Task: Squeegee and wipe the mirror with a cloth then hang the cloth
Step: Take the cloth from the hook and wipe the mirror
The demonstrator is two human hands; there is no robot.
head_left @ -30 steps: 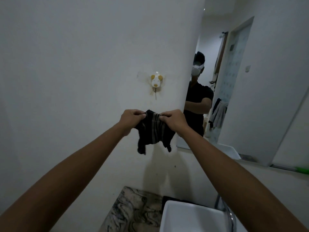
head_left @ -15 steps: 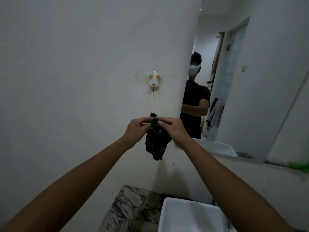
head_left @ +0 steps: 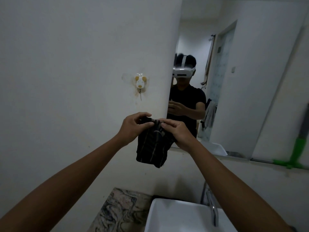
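Note:
A dark striped cloth [head_left: 153, 146] hangs in front of the wall, below a small dog-shaped wall hook [head_left: 140, 82]. My left hand [head_left: 133, 128] pinches its top left edge. My right hand [head_left: 177, 133] pinches the top right edge, close beside the left. The mirror [head_left: 250, 81] fills the wall to the right and reflects a person in a dark shirt. A green squeegee [head_left: 296, 154] stands against the mirror's lower right edge.
A white basin [head_left: 175, 216] with a chrome tap [head_left: 212, 206] sits below at the bottom right. A marbled counter [head_left: 120, 211] lies left of the basin. The plain white wall [head_left: 66, 81] spans the left.
The cloth was spread wide, then bunched narrow between my hands, and now hangs a little wider. My view has turned right, showing more mirror and the squeegee.

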